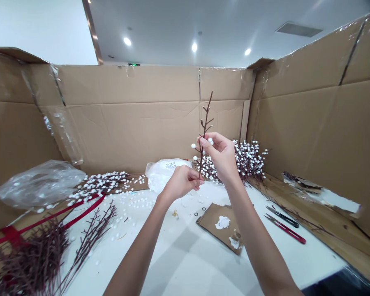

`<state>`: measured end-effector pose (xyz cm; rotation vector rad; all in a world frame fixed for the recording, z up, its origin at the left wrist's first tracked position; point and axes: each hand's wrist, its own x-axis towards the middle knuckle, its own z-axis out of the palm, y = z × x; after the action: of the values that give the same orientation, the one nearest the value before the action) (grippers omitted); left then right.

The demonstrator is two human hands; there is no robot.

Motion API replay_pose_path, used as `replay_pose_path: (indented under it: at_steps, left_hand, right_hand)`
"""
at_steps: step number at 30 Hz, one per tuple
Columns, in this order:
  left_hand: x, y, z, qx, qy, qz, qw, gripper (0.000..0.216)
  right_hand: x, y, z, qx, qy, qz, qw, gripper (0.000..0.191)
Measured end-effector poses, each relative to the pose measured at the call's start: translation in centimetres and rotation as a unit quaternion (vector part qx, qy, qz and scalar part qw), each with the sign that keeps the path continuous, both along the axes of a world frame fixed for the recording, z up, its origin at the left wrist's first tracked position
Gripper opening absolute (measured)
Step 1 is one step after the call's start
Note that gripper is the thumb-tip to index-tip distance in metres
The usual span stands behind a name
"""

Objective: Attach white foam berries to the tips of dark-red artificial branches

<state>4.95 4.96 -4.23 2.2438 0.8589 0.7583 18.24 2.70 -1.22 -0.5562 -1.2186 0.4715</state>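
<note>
- Nearest to my view, the left forearm [142, 250] and right forearm [259, 242] slant up over the desk [172, 263], either side of the cardboard piece [214, 230] I am using as landmark.
- From my remote seat I find the brown twig [205, 123] held up off the desk, above and beyond the cardboard piece, between the two hands.
- Left hand [183, 181]: thumb and fingers pinched on the twig's lower end, reaching in from its left.
- Right hand [222, 154]: fingertips pinched around the middle of the twig from its right; it is the nearer one to the bare upper part. Whether it also grips a berry, I cannot tell.
- I read the twig's long axis as nearly upright, its thin tip pointing up and leaning slightly right; any lean toward or away from me I cannot judge.
- A few white berries [193, 146] sit around its lower half, by the right fingertips; short bare stubs show above.
- Right of the cardboard piece lie black snips [283, 217] and red snips [288, 230]; beyond it and to the right, a berried bundle [251, 160].
- Well left of the cardboard piece, I see bare branches [33, 250].
</note>
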Motion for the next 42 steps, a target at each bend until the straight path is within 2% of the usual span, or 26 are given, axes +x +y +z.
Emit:
replay_pose_path:
  at_steps: [6,14,18,21,23,26,29,31,34,39,42]
  left_hand:
    - [0.3,0.0,-0.4,-0.004,-0.019,-0.01,1.0,0.015]
    - [0.5,0.0,-0.5,-0.01,-0.018,-0.024,1.0,0.017]
    - [-0.3,0.0,0.2,-0.012,0.029,-0.052,0.998,0.016]
    - [-1.7,1.6,0.1,-0.023,0.083,-0.041,0.995,0.029]
    - [-2.7,3.5,-1.1,-0.02,0.106,0.005,0.994,0.035]
    - [-3.3,6.6,-4.1,0.02,0.123,0.097,0.987,0.028]
    - [-2.9,8.4,-7.2,0.009,0.155,0.087,0.984,0.019]
    - [-2.5,8.9,-8.6,-0.006,0.184,0.072,0.98,0.016]
    - [-2.3,9.1,-9.5,-0.022,0.229,0.065,0.971,0.017]
    - [-2.6,9.1,-9.8,-0.041,0.267,0.047,0.962,0.028]
    - [-2.5,9.1,-10.1,-0.043,0.275,0.042,0.96,0.025]
  right_hand:
    - [0.2,-0.2,0.3,-0.008,0.046,0.039,0.998,0.019]
    - [0.4,-0.4,0.3,-0.021,0.034,0.027,0.999,0.018]
    - [0.6,-0.4,0.3,-0.015,0.049,0.033,0.998,0.019]
    - [0.8,-0.5,0.4,-0.011,0.054,0.009,0.998,0.022]
    - [0.9,-0.6,0.4,-0.011,0.043,-0.018,0.999,0.023]
    - [1.1,-0.7,0.4,-0.011,0.005,-0.049,0.999,0.019]
    - [1.2,-0.7,0.4,-0.013,-0.043,-0.066,0.997,0.015]
    - [1.2,-0.6,0.3,-0.013,-0.06,-0.064,0.996,0.013]
    - [1.2,-0.4,0.3,-0.012,-0.072,-0.055,0.996,0.011]
    - [1.2,-0.4,0.4,-0.023,-0.094,-0.06,0.994,0.014]
    - [1.2,-0.5,0.4,-0.014,-0.092,-0.046,0.995,0.014]
